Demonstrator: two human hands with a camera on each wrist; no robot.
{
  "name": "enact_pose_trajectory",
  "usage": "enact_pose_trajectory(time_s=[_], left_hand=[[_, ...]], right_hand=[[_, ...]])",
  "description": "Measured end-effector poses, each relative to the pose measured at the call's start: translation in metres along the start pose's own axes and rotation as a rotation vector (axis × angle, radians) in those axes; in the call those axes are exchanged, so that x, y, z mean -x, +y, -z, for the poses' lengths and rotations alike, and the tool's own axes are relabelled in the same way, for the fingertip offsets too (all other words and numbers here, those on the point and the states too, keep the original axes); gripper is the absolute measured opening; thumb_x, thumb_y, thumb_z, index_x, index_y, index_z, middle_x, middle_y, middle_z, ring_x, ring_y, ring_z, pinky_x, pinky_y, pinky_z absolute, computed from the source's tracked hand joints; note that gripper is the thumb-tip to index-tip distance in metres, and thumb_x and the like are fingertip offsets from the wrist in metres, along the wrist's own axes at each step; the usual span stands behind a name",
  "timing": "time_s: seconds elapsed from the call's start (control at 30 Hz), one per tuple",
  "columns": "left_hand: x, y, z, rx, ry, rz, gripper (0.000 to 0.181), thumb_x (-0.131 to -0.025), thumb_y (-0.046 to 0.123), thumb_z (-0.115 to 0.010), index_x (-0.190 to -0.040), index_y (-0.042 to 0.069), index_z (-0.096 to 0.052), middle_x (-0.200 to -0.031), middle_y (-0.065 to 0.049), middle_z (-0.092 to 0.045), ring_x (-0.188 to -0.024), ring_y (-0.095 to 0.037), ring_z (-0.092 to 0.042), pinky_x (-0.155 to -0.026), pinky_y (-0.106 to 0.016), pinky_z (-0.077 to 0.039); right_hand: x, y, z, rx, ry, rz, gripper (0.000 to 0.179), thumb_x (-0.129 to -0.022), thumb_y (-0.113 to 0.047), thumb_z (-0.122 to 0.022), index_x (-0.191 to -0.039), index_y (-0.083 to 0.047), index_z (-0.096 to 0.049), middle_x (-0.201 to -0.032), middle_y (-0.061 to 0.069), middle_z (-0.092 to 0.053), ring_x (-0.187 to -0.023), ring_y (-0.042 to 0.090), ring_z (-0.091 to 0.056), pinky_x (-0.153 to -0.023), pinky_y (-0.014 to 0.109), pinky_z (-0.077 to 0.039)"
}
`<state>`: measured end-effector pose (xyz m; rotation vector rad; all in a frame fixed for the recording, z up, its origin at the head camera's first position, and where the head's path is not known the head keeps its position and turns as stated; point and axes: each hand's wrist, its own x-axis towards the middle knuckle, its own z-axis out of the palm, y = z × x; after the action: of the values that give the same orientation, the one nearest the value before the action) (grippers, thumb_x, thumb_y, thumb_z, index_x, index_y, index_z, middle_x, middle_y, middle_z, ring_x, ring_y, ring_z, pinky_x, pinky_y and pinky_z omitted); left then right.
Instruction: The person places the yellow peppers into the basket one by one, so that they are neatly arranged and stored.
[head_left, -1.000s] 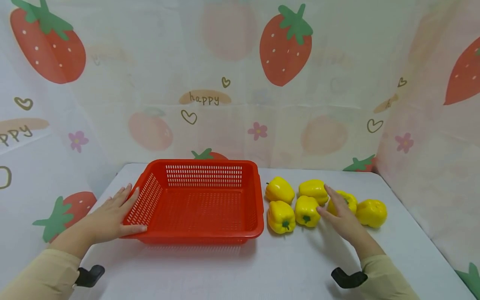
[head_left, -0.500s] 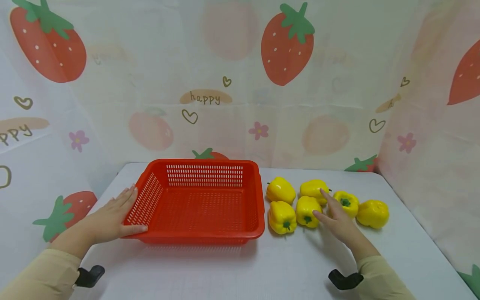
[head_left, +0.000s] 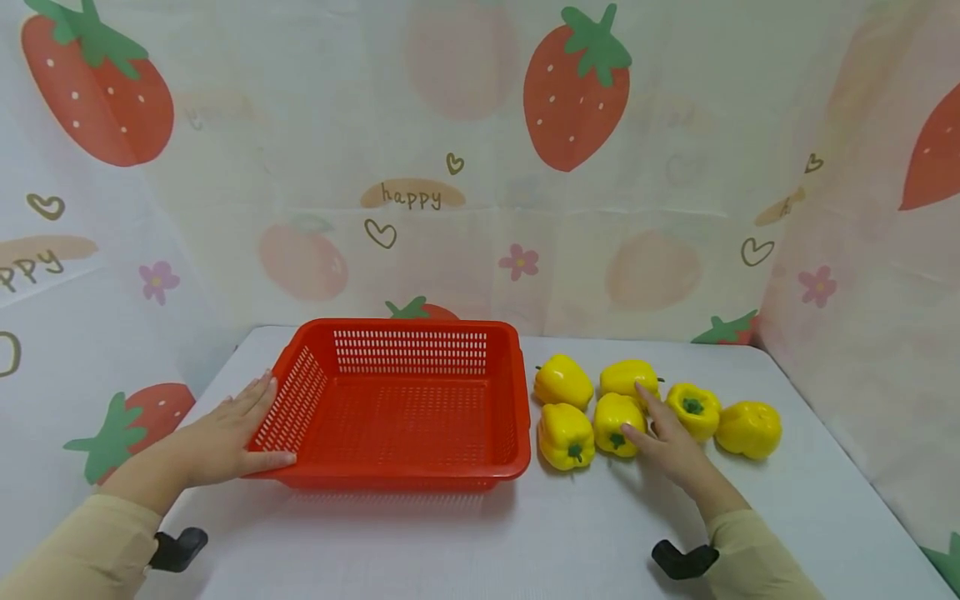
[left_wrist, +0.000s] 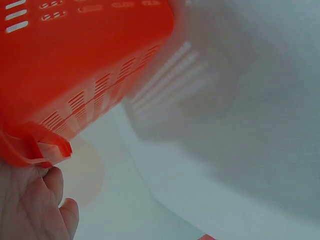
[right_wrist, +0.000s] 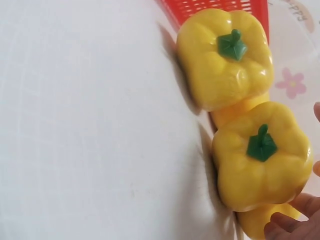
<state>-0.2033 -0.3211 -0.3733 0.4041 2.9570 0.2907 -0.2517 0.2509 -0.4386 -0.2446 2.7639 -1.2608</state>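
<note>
A red perforated plastic basket (head_left: 412, 417) stands tilted toward me at the left centre of the table. My left hand (head_left: 213, 433) holds its left side, the thumb over the near corner of the rim; the left wrist view shows curled fingers (left_wrist: 55, 185) under that rim. My right hand (head_left: 671, 442) is beside the front middle yellow bell pepper (head_left: 618, 423), thumb and fingers spread around its right side. In the right wrist view a gap shows between some fingers and this pepper (right_wrist: 262, 155); whether others touch it I cannot tell.
More yellow bell peppers lie nearby: one front left (head_left: 566, 437), one back left (head_left: 562, 382), one at the back (head_left: 628, 377), and two on the right (head_left: 693, 410). A strawberry-print cloth (head_left: 450, 267) hangs behind the white table (head_left: 420, 550).
My right hand has moved slightly left and down, closer to the front middle bell pepper. My left hand and the basket have stayed in place.
</note>
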Motion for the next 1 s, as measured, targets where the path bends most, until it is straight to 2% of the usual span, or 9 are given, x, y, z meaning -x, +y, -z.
enact_pose_trajectory(time_s=[0.37, 0.53, 0.73, 1.0], left_hand=[[0.0001, -0.0011, -0.0005, -0.007, -0.003, -0.008, 0.113, -0.071, 0.066, -0.059, -0.144, -0.003, -0.007, -0.149, -0.024, -0.007, -0.133, -0.043, -0.011, -0.103, -0.062, -0.018], [0.0004, 0.0001, 0.0007, -0.028, 0.007, -0.021, 0.114, -0.071, 0.068, -0.058, -0.144, -0.004, -0.009, -0.149, -0.024, -0.009, -0.133, -0.043, -0.011, -0.103, -0.062, -0.017], [0.0002, 0.0001, 0.0015, -0.032, 0.008, -0.018, 0.115, -0.070, 0.069, -0.057, -0.144, -0.004, -0.008, -0.149, -0.024, -0.008, -0.133, -0.043, -0.010, -0.103, -0.062, -0.016], [-0.0001, -0.0012, -0.0001, -0.027, 0.004, -0.023, 0.114, -0.071, 0.068, -0.057, -0.144, -0.004, -0.008, -0.149, -0.025, -0.008, -0.133, -0.043, -0.010, -0.104, -0.063, -0.015]], right_hand=[[-0.0008, 0.0022, -0.0036, 0.003, -0.008, -0.016, 0.082, -0.088, -0.054, -0.048, -0.148, -0.014, -0.010, -0.150, 0.020, -0.010, -0.136, 0.040, -0.013, -0.107, 0.056, -0.019], [-0.0008, 0.0026, -0.0032, 0.027, 0.003, 0.000, 0.080, -0.088, -0.054, -0.049, -0.147, -0.010, -0.016, -0.147, 0.021, -0.017, -0.132, 0.039, -0.020, -0.105, 0.057, -0.023], [-0.0015, 0.0029, -0.0017, 0.051, -0.004, -0.022, 0.078, -0.087, -0.056, -0.049, -0.144, -0.007, -0.027, -0.137, 0.019, -0.027, -0.124, 0.035, -0.029, -0.104, 0.056, -0.026], [-0.0034, 0.0060, -0.0031, -0.025, -0.014, -0.043, 0.077, -0.084, -0.053, -0.056, -0.139, -0.006, -0.030, -0.142, 0.022, -0.027, -0.127, 0.038, -0.030, -0.104, 0.055, -0.026]])
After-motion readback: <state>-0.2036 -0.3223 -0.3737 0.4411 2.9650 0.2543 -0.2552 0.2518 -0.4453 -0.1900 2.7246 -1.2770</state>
